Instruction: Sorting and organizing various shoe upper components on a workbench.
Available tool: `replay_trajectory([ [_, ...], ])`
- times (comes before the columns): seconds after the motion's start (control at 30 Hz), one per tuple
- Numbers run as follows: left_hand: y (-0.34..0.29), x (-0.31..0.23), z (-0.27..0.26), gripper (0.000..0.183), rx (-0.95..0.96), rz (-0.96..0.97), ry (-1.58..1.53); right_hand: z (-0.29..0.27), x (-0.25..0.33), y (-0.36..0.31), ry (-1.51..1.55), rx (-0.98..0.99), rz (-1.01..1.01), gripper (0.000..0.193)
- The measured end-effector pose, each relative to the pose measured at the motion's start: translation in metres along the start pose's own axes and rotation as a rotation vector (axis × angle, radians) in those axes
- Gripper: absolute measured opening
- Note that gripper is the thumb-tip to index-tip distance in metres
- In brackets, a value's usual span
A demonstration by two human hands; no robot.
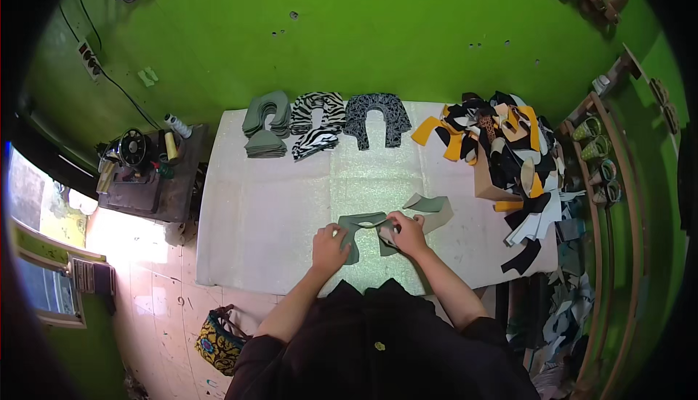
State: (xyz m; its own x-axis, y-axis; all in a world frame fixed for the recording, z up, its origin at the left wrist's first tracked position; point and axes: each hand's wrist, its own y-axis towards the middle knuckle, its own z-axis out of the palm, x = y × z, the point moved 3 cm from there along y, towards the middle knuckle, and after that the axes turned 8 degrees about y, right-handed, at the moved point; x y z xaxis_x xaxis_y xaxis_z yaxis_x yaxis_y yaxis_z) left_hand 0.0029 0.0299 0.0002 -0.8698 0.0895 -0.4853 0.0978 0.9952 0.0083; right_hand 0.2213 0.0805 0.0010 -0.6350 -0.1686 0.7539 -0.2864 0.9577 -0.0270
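My left hand (329, 247) presses on the left leg of a grey-green U-shaped cut piece (361, 220) lying on the white table (269, 204). My right hand (407, 233) grips the right leg of the same piece near its curve. Another grey-green piece (434, 207) lies just right of my right hand, partly under it.
At the table's far edge lie a stack of grey-green pieces (263, 127), a zebra-print stack (318, 122) and a dark patterned stack (374, 119). A heap of yellow, black and white offcuts (509, 153) fills the right side. A sewing machine (134, 149) stands left; shoe racks (603, 160) stand right.
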Motion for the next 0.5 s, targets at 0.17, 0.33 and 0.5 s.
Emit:
replay_trajectory([
  [0.17,0.003,-0.007,-0.006,0.048,-0.047,0.430,0.240,0.010,0.014,0.001,-0.030,-0.119,-0.075,0.015],
  [0.33,0.010,-0.014,-0.003,0.051,-0.106,0.353,0.267,0.020,0.007,0.013,-0.111,-0.150,0.047,0.018],
  [0.5,0.010,-0.021,0.003,0.048,-0.145,0.253,0.362,0.019,0.012,0.014,-0.247,-0.159,0.122,0.022],
])
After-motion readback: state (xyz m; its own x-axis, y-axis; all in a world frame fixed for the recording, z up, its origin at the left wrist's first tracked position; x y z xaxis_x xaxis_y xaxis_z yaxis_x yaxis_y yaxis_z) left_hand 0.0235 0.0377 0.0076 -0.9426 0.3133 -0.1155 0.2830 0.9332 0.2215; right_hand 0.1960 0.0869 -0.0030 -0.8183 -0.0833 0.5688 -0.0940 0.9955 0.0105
